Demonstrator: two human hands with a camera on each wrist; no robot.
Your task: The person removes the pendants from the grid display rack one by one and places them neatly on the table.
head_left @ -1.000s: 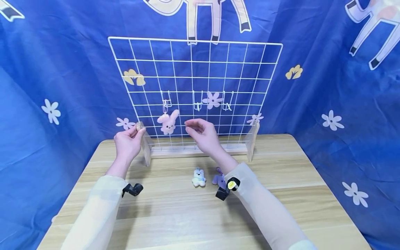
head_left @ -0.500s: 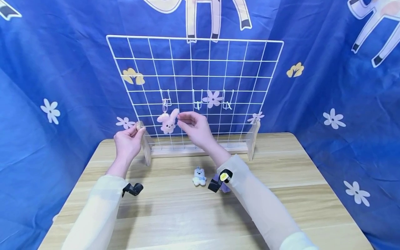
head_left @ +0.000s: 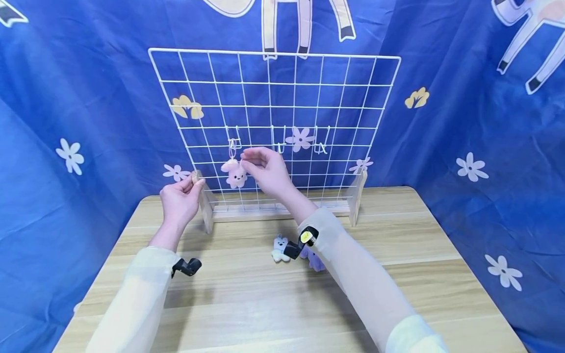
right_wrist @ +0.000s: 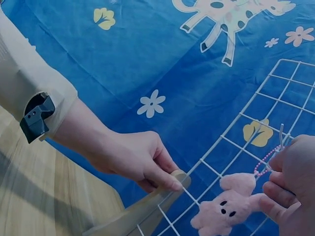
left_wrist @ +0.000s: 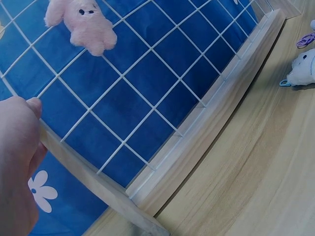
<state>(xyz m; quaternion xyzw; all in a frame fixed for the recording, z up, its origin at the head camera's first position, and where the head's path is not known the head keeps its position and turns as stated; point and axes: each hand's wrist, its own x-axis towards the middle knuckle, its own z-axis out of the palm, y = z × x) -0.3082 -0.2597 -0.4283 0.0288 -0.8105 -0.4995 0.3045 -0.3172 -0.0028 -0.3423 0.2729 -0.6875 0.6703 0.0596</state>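
Your left hand (head_left: 178, 201) pinches the pale wooden end support (head_left: 206, 208). The upright pink plush bunny (head_left: 236, 177) hangs from a white wire hook (head_left: 238, 142), just left of your nearer right hand (head_left: 267, 171); I can't tell if that's grasping.

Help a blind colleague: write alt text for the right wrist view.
A right hand is at the ear of a pink plush bunny hanging by a beaded chain on a white wire grid. A left hand grips the wooden stand before printed blue cloth.
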